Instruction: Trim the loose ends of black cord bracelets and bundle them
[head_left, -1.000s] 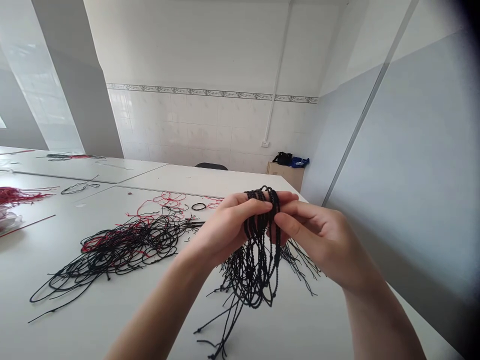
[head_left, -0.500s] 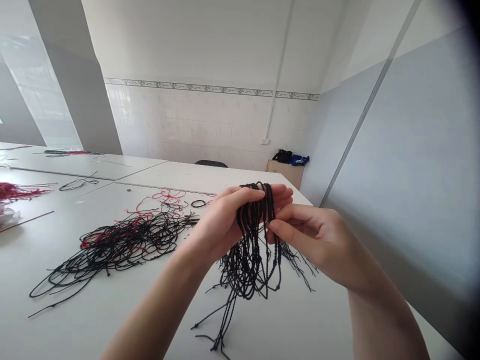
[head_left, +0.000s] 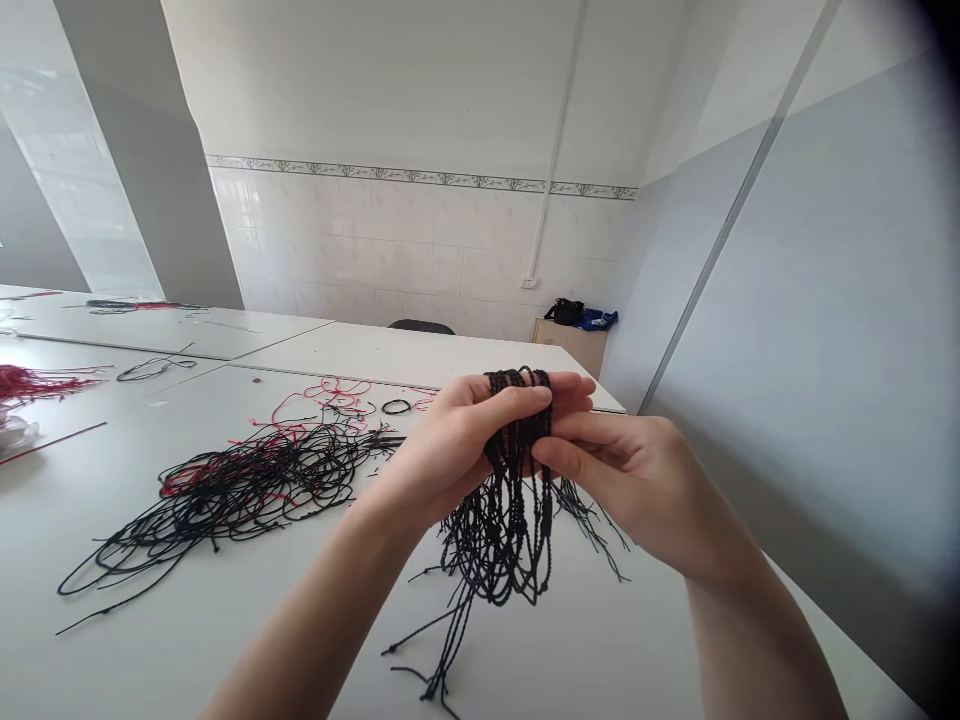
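As your left hand [head_left: 450, 440] slides its thumb farther across, clamping the black cords [head_left: 495, 545], your right hand [head_left: 652, 490] pinches outer strands [head_left: 546, 500] at four o'clock.

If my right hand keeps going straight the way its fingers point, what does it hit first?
The black braided cords draped over the left hand. The right hand's fingertips already look right at them, though one view leaves depth unclear.
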